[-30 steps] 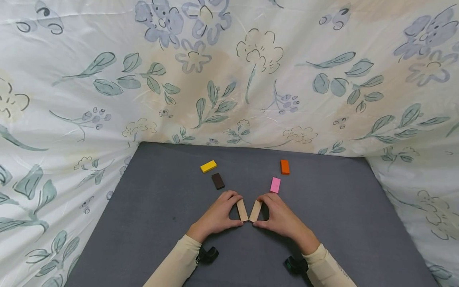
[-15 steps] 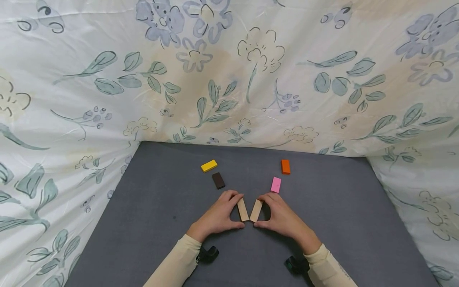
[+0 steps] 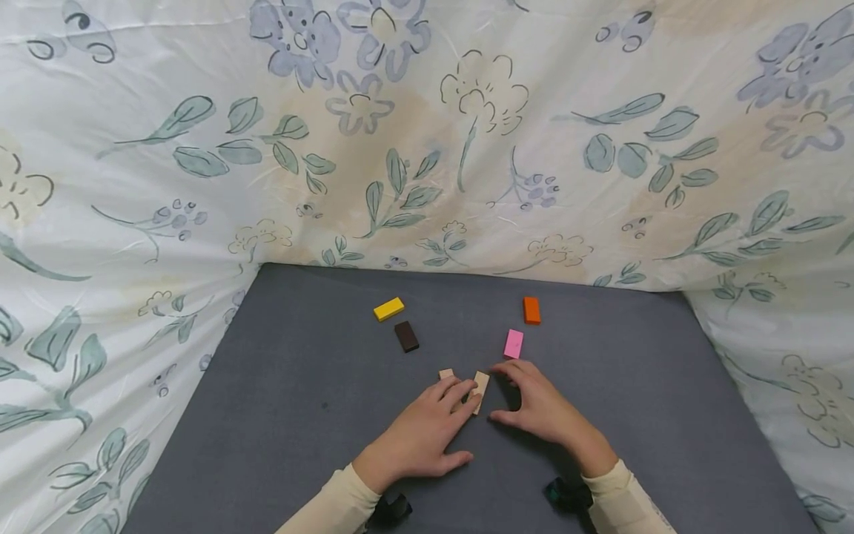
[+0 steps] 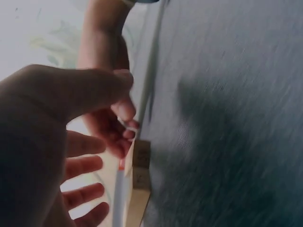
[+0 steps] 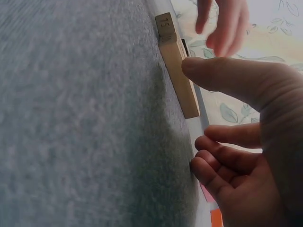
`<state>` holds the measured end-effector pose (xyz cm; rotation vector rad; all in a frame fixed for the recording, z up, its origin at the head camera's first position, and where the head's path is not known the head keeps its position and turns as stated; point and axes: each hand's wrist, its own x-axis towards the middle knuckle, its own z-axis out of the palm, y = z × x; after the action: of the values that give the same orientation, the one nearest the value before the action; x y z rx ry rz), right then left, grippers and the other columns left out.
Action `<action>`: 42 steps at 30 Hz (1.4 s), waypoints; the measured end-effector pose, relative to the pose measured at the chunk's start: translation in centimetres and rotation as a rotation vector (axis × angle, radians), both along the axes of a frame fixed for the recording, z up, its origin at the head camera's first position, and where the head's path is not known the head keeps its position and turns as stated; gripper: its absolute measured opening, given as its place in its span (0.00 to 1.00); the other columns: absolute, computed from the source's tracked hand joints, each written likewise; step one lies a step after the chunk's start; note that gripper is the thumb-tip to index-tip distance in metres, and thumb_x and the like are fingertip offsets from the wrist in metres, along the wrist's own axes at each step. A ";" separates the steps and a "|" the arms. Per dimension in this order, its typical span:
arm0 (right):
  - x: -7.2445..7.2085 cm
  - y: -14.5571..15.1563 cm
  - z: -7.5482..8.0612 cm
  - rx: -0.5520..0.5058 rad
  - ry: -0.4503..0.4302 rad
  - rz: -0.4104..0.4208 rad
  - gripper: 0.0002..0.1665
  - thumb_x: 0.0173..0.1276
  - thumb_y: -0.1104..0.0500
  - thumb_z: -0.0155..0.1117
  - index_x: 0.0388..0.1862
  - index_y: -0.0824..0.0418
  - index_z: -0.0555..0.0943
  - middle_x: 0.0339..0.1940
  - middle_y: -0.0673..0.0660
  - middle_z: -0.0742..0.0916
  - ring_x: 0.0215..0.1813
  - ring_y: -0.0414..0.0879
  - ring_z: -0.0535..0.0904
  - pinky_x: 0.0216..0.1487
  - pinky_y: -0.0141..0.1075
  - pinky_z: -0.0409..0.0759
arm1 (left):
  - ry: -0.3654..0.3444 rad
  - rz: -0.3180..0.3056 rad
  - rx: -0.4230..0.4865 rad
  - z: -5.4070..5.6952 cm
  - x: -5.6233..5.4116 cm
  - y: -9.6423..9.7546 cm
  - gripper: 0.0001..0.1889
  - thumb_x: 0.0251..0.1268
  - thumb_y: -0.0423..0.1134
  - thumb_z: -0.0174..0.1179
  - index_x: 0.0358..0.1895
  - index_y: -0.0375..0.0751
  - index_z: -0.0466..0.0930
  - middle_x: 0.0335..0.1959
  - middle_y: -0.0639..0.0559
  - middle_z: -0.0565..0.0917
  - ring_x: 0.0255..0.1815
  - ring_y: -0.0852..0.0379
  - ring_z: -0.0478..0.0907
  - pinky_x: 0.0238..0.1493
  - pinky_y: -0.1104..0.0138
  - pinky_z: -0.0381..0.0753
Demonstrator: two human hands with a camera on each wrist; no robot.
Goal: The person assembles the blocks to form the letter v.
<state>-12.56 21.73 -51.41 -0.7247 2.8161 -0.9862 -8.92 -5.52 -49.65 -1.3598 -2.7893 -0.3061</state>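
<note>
Two plain wooden blocks lie on the grey table close together at the near middle. Of the left wooden block (image 3: 446,374) only the far end shows in the head view, the rest being under my left hand (image 3: 427,430). That hand's fingers are spread and hang over the blocks; in the left wrist view they look apart from the wood. The right wooden block (image 3: 482,381) slants beside it, partly behind the left fingertips. Just to its right is my right hand (image 3: 543,408), thumb and fingers parted with nothing between them. Dark numbers mark the block ends (image 5: 164,23) in the right wrist view.
Farther back on the left lie a yellow block (image 3: 388,309) and a dark brown block (image 3: 406,337). On the right are a pink block (image 3: 513,344), near the right fingertips, and an orange block (image 3: 531,311). A flowered cloth (image 3: 414,148) surrounds the grey table (image 3: 280,415).
Both hands have let go of the wooden blocks they held. The left hand has moved nearer with fingers spread over them; the right hand has drawn off to the right.
</note>
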 end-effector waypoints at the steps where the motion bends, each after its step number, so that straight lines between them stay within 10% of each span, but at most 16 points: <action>1: 0.0 0.1 0.0 0.000 -0.002 -0.007 0.44 0.56 0.51 0.91 0.69 0.62 0.81 0.64 0.57 0.82 0.59 0.51 0.81 0.59 0.51 0.85 | 0.008 -0.004 -0.012 0.0 0.2 0.1 0.43 0.72 0.65 0.68 0.81 0.43 0.71 0.81 0.47 0.68 0.77 0.48 0.66 0.76 0.53 0.70; 42: -2.9 3.5 3.0 -0.039 0.064 -0.108 0.45 0.60 0.55 0.89 0.72 0.65 0.79 0.67 0.63 0.82 0.60 0.64 0.81 0.62 0.63 0.81 | -0.021 0.014 -0.149 -1.0 0.8 0.7 0.51 0.65 0.73 0.69 0.83 0.45 0.69 0.79 0.51 0.69 0.76 0.50 0.65 0.76 0.55 0.70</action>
<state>-15.47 25.21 -48.36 -0.6248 2.9271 -1.0545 -8.12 -4.79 -50.66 -1.3714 -2.8902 -0.1145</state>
